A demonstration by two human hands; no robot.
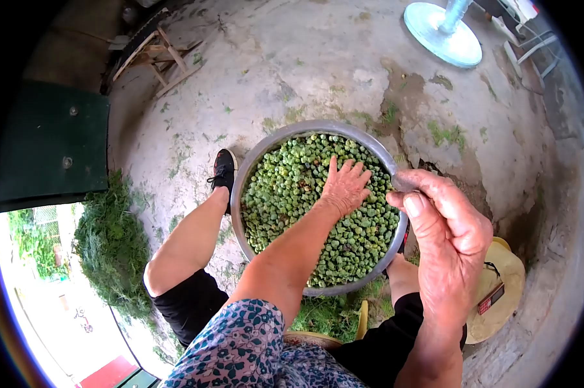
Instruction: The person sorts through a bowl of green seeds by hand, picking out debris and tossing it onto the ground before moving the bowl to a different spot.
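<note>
Small round green pods or fruits (285, 187) fill a wide metal basin (243, 239) on the ground between the person's legs. My left hand (345, 186) lies on top of the pods, palm down, its fingers spread. Close to the camera, my right hand (444, 233) is raised over the basin's right edge. Its thumb and bent index finger pinch a small dark, flat thing (404, 183), too small to name. Part of the basin's right rim is hidden behind this hand.
Green feathery plants (111, 246) are heaped at the left, below a dark green panel (59, 139). A straw hat (506, 291) with a red phone (491, 299) lies at the right. A wooden frame (169, 61) and a round pale base (434, 35) stand farther back.
</note>
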